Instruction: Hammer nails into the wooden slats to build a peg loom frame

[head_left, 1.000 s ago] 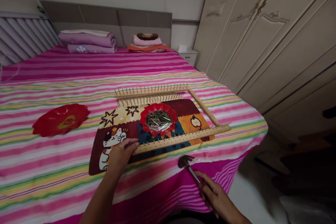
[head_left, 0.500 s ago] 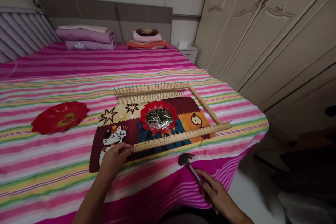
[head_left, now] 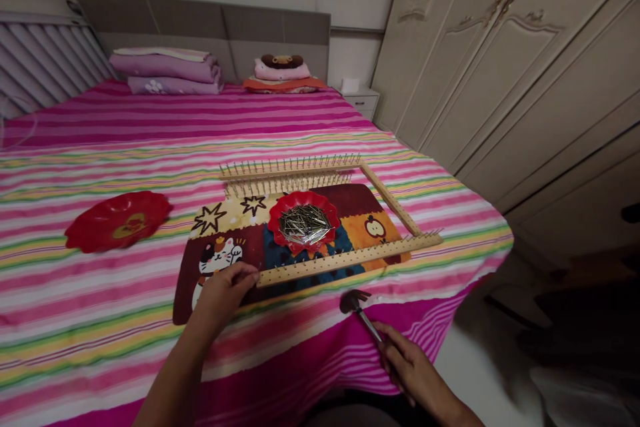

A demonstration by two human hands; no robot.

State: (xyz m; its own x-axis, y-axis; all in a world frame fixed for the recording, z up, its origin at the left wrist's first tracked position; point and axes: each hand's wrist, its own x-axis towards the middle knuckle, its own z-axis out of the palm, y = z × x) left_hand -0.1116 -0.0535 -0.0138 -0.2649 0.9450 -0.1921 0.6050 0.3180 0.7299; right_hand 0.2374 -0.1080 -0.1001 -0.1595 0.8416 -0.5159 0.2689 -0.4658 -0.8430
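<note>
A wooden frame studded with upright nails lies across a patterned mat. My left hand is closed at the left end of its near bar, thumb and fingertips pinched against the wood; whether a nail is also between them is hidden. Low on the right, my right hand is wrapped round the handle of a hammer. The hammer's dark head is over the bed's near edge, apart from the frame. Inside the frame, a red scalloped dish holds a heap of loose nails.
The mat with a cat picture lies on a striped bedsheet. To the left is a red plate. Folded purple bedding and a pink stack are by the headboard. A wardrobe stands at the right.
My left hand has shifted slightly up and right in the picture, still at the bar's end. The hammer and my right hand have stayed nearly in place.
</note>
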